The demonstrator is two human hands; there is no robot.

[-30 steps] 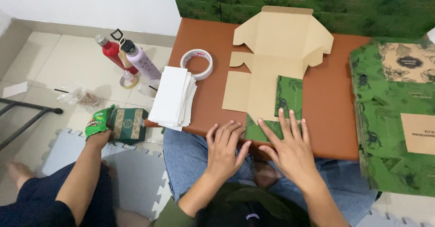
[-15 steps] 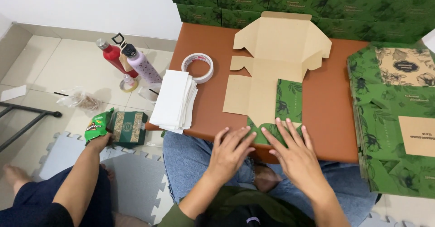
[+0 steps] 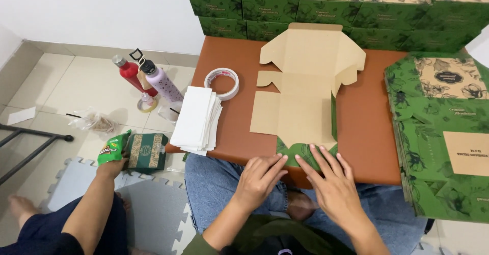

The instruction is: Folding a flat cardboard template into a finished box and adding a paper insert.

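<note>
Flat, both hands on unfolded box (image 3: 300,107)

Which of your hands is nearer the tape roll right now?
Left. The left hand lies at the table's near edge, below and slightly right of the tape roll; the right hand lies farther right, on the flat cardboard box.

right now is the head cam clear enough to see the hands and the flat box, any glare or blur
Head view: even, soft light; the left hand and right hand are sharp on the unfolded cardboard box. Head view: only faint shadows under the fingers; a mild sheen on the brown table, no harsh glare. Head view: wide-angle bending at the edges, where the green boxes lean.
</note>
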